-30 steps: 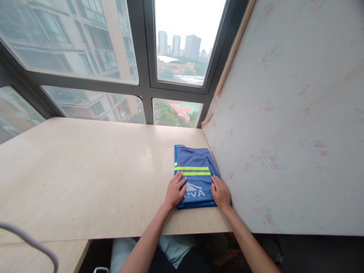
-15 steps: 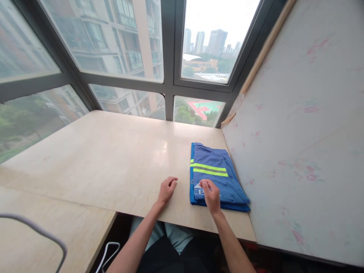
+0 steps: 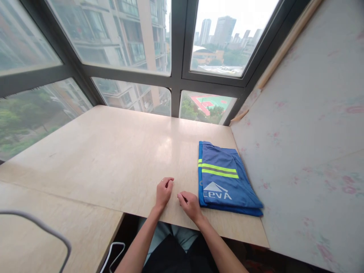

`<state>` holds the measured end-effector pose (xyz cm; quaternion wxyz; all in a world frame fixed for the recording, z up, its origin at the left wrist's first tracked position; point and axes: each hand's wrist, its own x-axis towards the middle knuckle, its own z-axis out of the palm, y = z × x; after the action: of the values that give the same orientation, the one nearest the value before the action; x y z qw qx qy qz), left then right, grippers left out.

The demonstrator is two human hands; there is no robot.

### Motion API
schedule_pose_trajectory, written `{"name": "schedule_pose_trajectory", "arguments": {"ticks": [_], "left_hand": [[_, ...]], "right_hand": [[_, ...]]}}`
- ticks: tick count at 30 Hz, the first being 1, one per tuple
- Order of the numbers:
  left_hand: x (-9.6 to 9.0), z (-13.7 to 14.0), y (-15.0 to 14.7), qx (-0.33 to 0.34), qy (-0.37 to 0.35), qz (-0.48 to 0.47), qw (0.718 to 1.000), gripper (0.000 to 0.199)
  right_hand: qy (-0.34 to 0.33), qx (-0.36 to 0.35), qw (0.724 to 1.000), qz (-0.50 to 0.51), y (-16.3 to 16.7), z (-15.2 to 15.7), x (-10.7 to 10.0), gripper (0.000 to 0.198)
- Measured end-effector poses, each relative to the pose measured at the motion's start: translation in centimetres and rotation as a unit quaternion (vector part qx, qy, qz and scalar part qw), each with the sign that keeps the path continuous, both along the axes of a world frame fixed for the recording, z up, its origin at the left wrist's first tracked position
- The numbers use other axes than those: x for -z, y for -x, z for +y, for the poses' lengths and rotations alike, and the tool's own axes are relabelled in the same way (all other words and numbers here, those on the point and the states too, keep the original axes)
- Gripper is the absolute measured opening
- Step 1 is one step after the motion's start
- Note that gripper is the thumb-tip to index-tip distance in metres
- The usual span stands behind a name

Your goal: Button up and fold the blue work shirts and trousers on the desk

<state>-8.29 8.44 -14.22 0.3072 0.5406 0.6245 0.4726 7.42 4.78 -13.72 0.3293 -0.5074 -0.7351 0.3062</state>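
My left hand (image 3: 164, 192) rests on the pale tabletop (image 3: 119, 151), its fingers curled into a loose fist with nothing showing in them. Just right of it, my right hand (image 3: 190, 204) is also curled closed, thumb side up, a small gap between the two. Beside the right hand lies a folded stack of blue work clothes (image 3: 220, 153). The upper garment has yellow-green and grey reflective stripes (image 3: 220, 170) and a white printed logo with mirrored letters (image 3: 217, 193). A brighter blue layer shows beneath it along the left and front edges.
A flowered wall panel (image 3: 313, 151) borders the table on the right. Dark window frames (image 3: 176, 53) rise behind the table. At the lower left, a grey cable or tube (image 3: 42, 227) arches over a second surface (image 3: 25, 250), and a white cable (image 3: 115, 244) hangs in the gap.
My right hand has moved left off the folded clothes to near my left hand, uncovering the logo. The camera view has shifted slightly; the clothes look undisturbed.
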Motion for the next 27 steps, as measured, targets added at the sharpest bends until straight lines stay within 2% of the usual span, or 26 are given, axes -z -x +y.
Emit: {"name": "schedule_pose_trajectory", "arguments": {"ticks": [5, 10, 16, 20, 23, 27], "left_hand": [[0.0, -0.2, 0.3, 0.011, 0.007, 0.004, 1.000, 0.027], [0.2, -0.1, 0.5, 0.014, 0.014, 0.005, 1.000, 0.029], [0.4, 0.0, 0.7, 0.017, 0.020, 0.011, 1.000, 0.031], [0.6, 0.0, 0.7, 0.013, 0.015, 0.015, 1.000, 0.032], [0.7, 0.0, 0.8, 0.012, 0.014, 0.019, 1.000, 0.032], [0.3, -0.3, 0.8, 0.009, 0.015, 0.029, 0.999, 0.033]], "right_hand": [[0.022, 0.005, 1.000, 0.022, 0.0, 0.7, -0.5, 0.040], [0.089, 0.018, 0.991, 0.096, -0.1, 2.3, -0.4, 0.035], [0.089, 0.033, 0.990, 0.105, 0.3, 3.8, -0.6, 0.033], [0.099, 0.025, 0.985, 0.139, 0.3, 3.8, -0.8, 0.033], [0.134, 0.012, 0.969, 0.208, 0.0, 3.0, -1.1, 0.033], [0.201, 0.011, 0.931, 0.304, -1.6, 1.1, -2.7, 0.038]]}}
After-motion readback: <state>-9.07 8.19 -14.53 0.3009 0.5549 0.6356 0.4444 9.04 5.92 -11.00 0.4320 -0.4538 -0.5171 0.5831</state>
